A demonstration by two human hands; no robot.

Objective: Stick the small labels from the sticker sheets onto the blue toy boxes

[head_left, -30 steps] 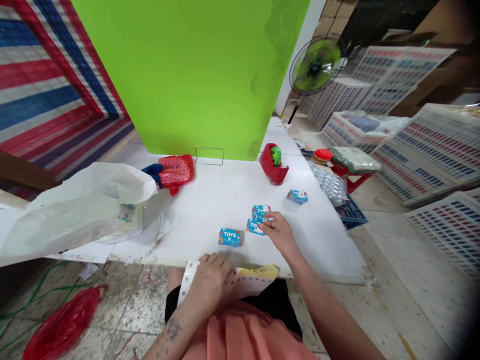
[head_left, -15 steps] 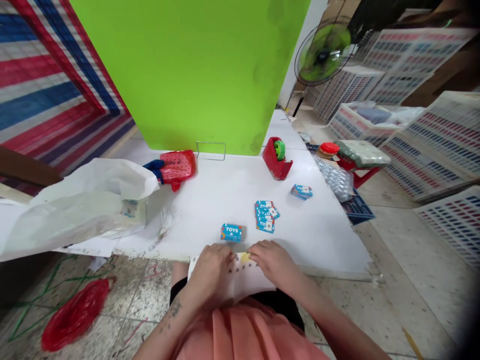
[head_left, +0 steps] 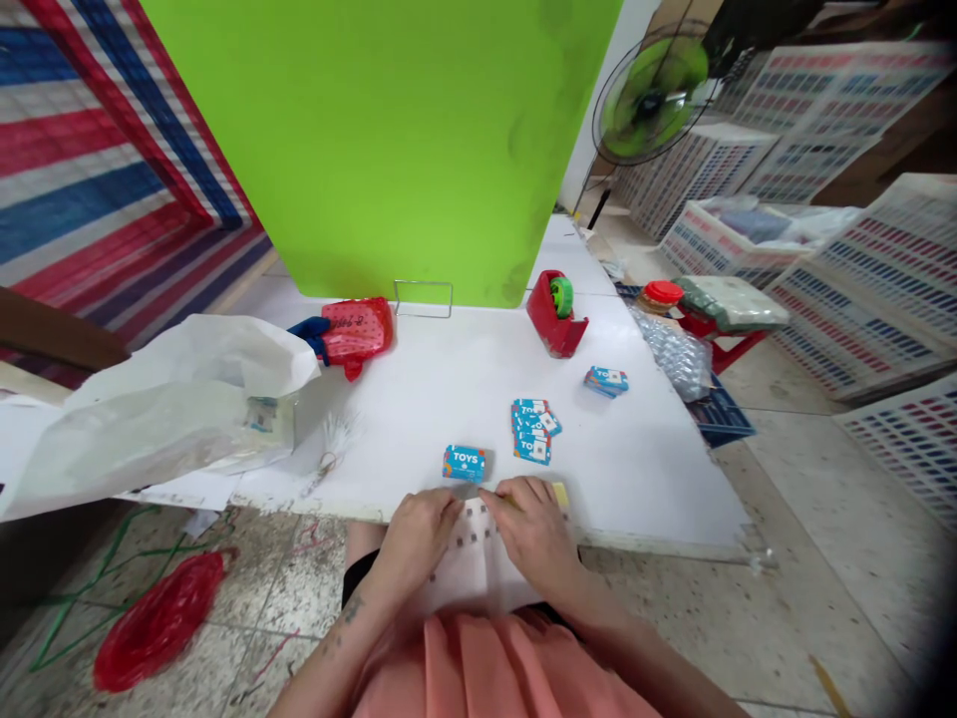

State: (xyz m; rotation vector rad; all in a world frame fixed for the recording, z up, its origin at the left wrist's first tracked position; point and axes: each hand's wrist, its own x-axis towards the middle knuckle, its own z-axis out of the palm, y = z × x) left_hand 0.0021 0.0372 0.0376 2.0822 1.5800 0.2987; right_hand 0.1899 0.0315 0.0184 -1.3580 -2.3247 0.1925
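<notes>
A white sheet [head_left: 478, 570] with rows of small dark squares lies over my lap against the table's front edge. My left hand [head_left: 420, 534] is closed, thumb and forefinger pinching the sheet's upper left part. Closed as well, my right hand [head_left: 534, 524] grips the upper edge, its fingertips close to the left ones. A yellow patch [head_left: 560, 494] shows beside the right knuckles; whether it belongs to the sheet I cannot tell. Just beyond my fingertips lies a stack of blue TOYS cards [head_left: 465, 463]. Fanned blue cards [head_left: 531, 432] and another card stack [head_left: 605, 380] lie to the right.
On the white table [head_left: 449, 369] are a red tape dispenser [head_left: 554, 317], a red plastic packet [head_left: 360, 332] and a large clear bag [head_left: 179, 399]. A green board [head_left: 404, 150] stands behind. Crates [head_left: 859, 289] and a fan [head_left: 652, 100] are at right.
My right hand has moved slightly left over the sheet, its fingertips nearer the left hand's. The yellow patch, earlier between my hands, now shows right of my right hand. The view shifted slightly.
</notes>
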